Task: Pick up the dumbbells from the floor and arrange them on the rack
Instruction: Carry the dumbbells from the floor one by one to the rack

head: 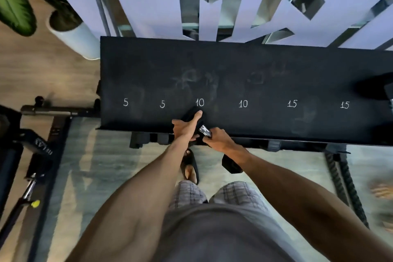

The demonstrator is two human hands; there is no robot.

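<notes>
One dumbbell (pixel 204 130) at the front edge of the rack (pixel 255 66), held in both hands.

Dumbbell slants across the rack's lip: far head on the top just below the left 10 mark (pixel 200 102), near head hanging off under the right wrist. Left hand (pixel 185 128) grip wraps the far head, thumb laid along it; right hand (pixel 220 140) grip closed round the bar. Best, I judge: lift the near head over the lip, slide it square behind its mark, clear fingers before lowering. Count: one dumbbell in hand; six chalk marks (two 5, two 10, two 15); one dark shape (pixel 378 89) at the right end, too blurred to name.
</notes>
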